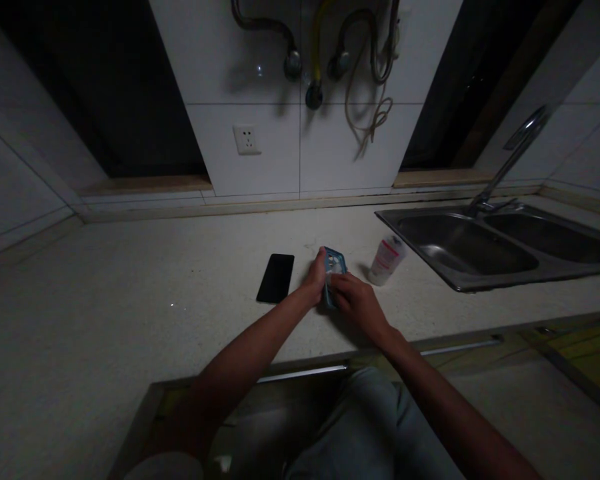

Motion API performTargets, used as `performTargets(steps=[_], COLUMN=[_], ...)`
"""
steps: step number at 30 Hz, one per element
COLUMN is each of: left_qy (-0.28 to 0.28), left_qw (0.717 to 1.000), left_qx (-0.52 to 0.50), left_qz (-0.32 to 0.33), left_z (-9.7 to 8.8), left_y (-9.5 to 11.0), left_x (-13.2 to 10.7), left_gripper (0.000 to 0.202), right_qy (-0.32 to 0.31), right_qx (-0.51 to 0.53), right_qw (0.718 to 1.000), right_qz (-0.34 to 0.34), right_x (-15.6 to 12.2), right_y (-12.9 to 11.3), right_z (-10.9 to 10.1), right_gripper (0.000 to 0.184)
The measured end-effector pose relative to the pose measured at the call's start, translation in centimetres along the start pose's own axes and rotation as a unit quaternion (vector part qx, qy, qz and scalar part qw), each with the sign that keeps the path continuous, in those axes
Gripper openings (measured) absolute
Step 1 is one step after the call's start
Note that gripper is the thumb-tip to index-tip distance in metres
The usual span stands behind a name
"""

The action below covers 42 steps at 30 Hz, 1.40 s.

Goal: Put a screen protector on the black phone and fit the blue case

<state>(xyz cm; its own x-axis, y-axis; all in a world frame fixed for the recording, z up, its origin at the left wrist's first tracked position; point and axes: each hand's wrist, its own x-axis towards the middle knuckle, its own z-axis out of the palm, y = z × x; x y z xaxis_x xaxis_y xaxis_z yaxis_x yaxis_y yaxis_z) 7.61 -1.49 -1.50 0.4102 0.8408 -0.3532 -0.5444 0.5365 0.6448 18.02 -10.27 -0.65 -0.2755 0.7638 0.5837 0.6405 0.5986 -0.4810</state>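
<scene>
Bare forearms (260,347) meet at the grip: the left hand (317,275) clasps a blue phone case (335,261), the right hand (354,295) curls over it, pinching unclear. Left of them lies a black phone (276,279); right, a cup (386,261), then the sink (457,250).

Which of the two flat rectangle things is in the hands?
The blue one: the left hand grips it, with the right hand over it. The black one lies apart on the counter, to its left.
</scene>
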Motion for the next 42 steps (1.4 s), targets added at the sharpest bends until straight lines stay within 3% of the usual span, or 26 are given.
performTargets(steps=[4,8,16,20,22,25,28,30,34,37,42], left_qy=[0.015,0.029,0.029,0.006,-0.021,-0.079,-0.100,-0.092,-0.107,-0.127,-0.100], left_qw=[0.999,0.998,0.998,0.999,0.999,0.995,0.994,0.994,0.992,0.986,0.980], left_qx=[0.042,0.058,0.058,0.031,-0.011,-0.044,-0.042,-0.047,-0.064,-0.107,-0.165], left_qz=[-0.002,0.002,-0.018,-0.031,-0.035,-0.045,-0.028,-0.016,-0.017,0.013,0.046], left_z=[0.2,0.4,0.2,0.4,0.6,0.8,1.1,1.1,0.9,0.4,-0.2], left_y=[0.8,1.2,1.5,2.1,2.3,2.1,1.6,1.3,1.5,2.0,2.5], left_x=[-0.5,-0.8,-0.7,-1.3,-1.7,-2.0,-2.0,-2.0,-2.0,-1.8,-1.3], left_gripper=[0.068,0.068,0.068,0.068,0.067,0.050,0.024,0.017,0.022,0.040,0.065], right_qy=[-0.071,-0.102,-0.106,-0.083,-0.049,0.019,0.049,0.038,0.031,0.053,0.157], right_qx=[-0.007,-0.072,-0.167,-0.100,-0.029,0.105,0.260,0.346,0.409,0.424,0.432], right_qw=[0.995,0.989,0.975,0.987,0.996,0.993,0.952,0.917,0.875,0.852,0.823], right_qz=[-0.067,-0.078,-0.101,-0.099,-0.071,0.040,0.153,0.194,0.256,0.303,0.333], right_x=[-2.1,-3.0,-2.4,-2.4,-2.5,-2.5,-2.5,-2.5,-3.0,-3.2,-2.5], right_y=[-0.7,-0.1,1.2,1.0,0.9,0.8,0.9,1.0,0.6,0.1,-0.5], right_z=[-1.4,-2.5,-2.9,-2.5,-2.4,-2.2,-1.8,-1.5,-1.2,-1.6,-2.9], right_gripper=[0.035,0.031,0.015,0.017,0.018,0.017,0.021,0.026,0.034,0.037,0.035])
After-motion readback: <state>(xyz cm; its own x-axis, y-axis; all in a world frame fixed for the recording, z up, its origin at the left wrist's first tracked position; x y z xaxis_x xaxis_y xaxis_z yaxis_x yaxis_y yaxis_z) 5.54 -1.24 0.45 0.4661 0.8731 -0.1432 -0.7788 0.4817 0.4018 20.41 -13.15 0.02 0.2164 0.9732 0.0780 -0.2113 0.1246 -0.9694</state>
